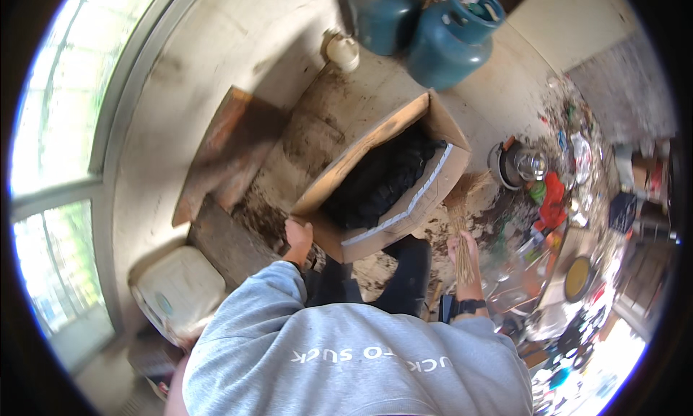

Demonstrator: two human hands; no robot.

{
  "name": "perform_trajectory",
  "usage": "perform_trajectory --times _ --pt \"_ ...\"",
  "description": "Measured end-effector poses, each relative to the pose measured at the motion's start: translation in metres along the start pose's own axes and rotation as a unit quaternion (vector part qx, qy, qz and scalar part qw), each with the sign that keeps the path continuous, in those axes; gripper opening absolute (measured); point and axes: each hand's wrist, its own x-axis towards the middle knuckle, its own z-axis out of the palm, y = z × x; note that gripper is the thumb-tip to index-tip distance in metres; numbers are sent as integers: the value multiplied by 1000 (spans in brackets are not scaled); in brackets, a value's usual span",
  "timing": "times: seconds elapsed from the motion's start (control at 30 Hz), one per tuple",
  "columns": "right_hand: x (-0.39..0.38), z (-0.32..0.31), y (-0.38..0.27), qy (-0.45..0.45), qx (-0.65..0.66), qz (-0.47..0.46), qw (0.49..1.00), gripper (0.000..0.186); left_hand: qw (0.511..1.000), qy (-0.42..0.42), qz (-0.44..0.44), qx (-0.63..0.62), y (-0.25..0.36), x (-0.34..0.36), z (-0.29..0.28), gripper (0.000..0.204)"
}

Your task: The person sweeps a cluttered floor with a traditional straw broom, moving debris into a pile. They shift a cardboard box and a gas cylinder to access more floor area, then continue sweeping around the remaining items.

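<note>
In front of my legs is an open cardboard box (437,179), tilted, with crumpled black plastic (382,172) lining its inside. My left hand (298,237) is closed on the box's near left corner; part of the fingers is hidden against the cardboard. On the other side of the box, my right hand (463,248) grips a straw hand broom (466,194) by its thin bundled stalks. The broom's wider end points away from me, close to the box's right side and above the littered floor.
Two blue-green gas cylinders (451,51) stand at the back beside a small cream container (343,53). Brown boards (224,152) lean at the left, with a white plastic jerrycan (179,290) nearer me. Dirt, a round pot (511,163), red plastic (552,199) and mixed litter spread along the right.
</note>
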Motion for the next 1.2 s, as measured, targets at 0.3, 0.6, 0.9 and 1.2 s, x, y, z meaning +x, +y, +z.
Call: perform_trajectory --times 0.3,0.6,0.9,1.2 --pt "184 72 -148 -55 -550 -116 825 23 979 151 122 69 50 -7 -15 60" --pt "178 115 -134 118 -587 83 797 53 936 -88 287 183 161 84 29 39" --pt "220 62 -90 160 -595 -9 787 47 941 -49 312 126 137 74 34 24" --pt "214 170 -13 31 -630 -149 762 37 978 13 210 -2 23 93 -11 35"
